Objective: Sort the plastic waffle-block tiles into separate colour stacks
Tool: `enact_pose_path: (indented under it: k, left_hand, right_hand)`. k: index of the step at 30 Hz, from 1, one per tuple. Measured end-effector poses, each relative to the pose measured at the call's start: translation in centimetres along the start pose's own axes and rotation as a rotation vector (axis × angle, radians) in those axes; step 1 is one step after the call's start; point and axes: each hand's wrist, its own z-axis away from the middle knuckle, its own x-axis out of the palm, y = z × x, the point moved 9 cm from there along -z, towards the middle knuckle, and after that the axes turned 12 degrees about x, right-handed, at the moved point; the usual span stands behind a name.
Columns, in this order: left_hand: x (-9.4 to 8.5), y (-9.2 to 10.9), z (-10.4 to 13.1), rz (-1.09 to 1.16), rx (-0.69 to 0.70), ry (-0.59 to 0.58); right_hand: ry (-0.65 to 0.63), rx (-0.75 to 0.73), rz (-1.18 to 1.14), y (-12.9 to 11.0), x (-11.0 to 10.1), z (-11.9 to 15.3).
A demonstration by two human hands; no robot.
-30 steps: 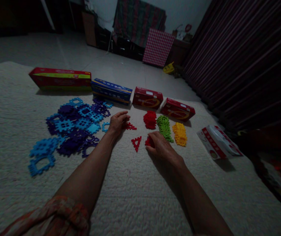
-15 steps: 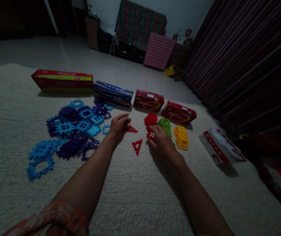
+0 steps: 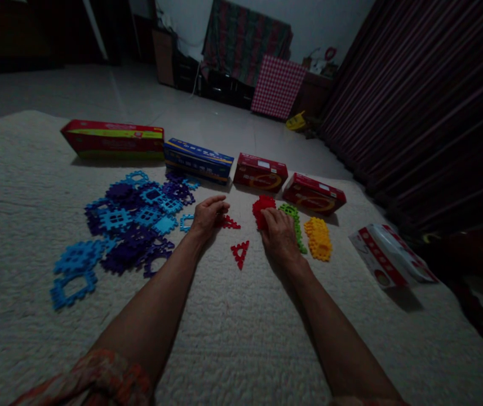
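Note:
My left hand [image 3: 208,217] rests by a red piece [image 3: 230,223], its fingers apart and nothing visible between them. A red triangle [image 3: 240,254] lies on the mat between my hands. My right hand [image 3: 280,232] has its fingers bent over the red stack [image 3: 262,206], closed on red pieces at its near side. Just right of that hand is a row of green pieces [image 3: 296,221], partly covered by it. The yellow stack [image 3: 318,239] stands further right. Left of my left hand lie a light blue frame [image 3: 186,223] and a heap of dark blue pieces [image 3: 129,248].
Behind the pieces stand a red and yellow box [image 3: 116,140], a blue box [image 3: 199,160], a red box [image 3: 260,172] and another red box [image 3: 315,193]. A white and red package [image 3: 393,256] is at the right. Light blue pieces [image 3: 78,256] lie at the left.
My right hand has moved forward onto the red stack with the red window piece, which no longer shows apart. My left hand stays beside the red piece. The view has shifted slightly.

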Motion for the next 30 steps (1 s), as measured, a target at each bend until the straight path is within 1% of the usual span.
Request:
enact_pose_path:
  k: [3,5,8,11,12,14,16,20,25,27,30]
  left_hand:
    - [0.1,0.0,0.1,-0.002,0.001,-0.008]
    - [0.2,0.1,0.2,0.003,-0.003,-0.015]
    - [0.0,0.3,0.2,0.025,0.000,0.023]
    - [-0.6,0.6,0.0,0.047,0.039,0.111]
    - [-0.8,0.7,0.0,0.046,0.053,0.130]
    - [-0.9,0.7,-0.1,0.034,0.068,0.139]
    - [-0.8,0.6,-0.2,0.020,0.068,0.124]
    - [-0.7,0.4,-0.2,0.010,0.061,0.109]
    - [-0.6,0.6,0.0,0.010,0.044,0.107]
    - [-0.5,0.6,0.1,0.013,0.040,0.105]
    - [-0.4,0.8,0.2,0.014,0.039,0.099]
  right_hand:
    - [-0.010,0.001,-0.048,-0.5,-0.4,0.4]
    - [-0.061,-0.018,-0.119,-1.2,-0.5,0.9]
    - [-0.226,-0.075,-0.263,-2.5,0.1,2.0]
    - [-0.425,-0.164,-0.344,-4.0,1.0,3.4]
    - [-0.472,-0.185,-0.348,-4.3,1.3,3.8]
    - [-0.525,-0.193,-0.335,-4.7,1.5,4.3]
    - [-0.539,-0.172,-0.303,-5.0,1.5,4.5]
    - [-0.527,-0.109,-0.222,-5.8,1.3,4.8]
    - [-0.490,-0.059,-0.226,-6.1,1.1,4.9]
    - [-0.460,-0.079,-0.263,-5.9,1.2,4.7]
    - [-0.401,-0.151,-0.351,-6.1,1.1,4.3]
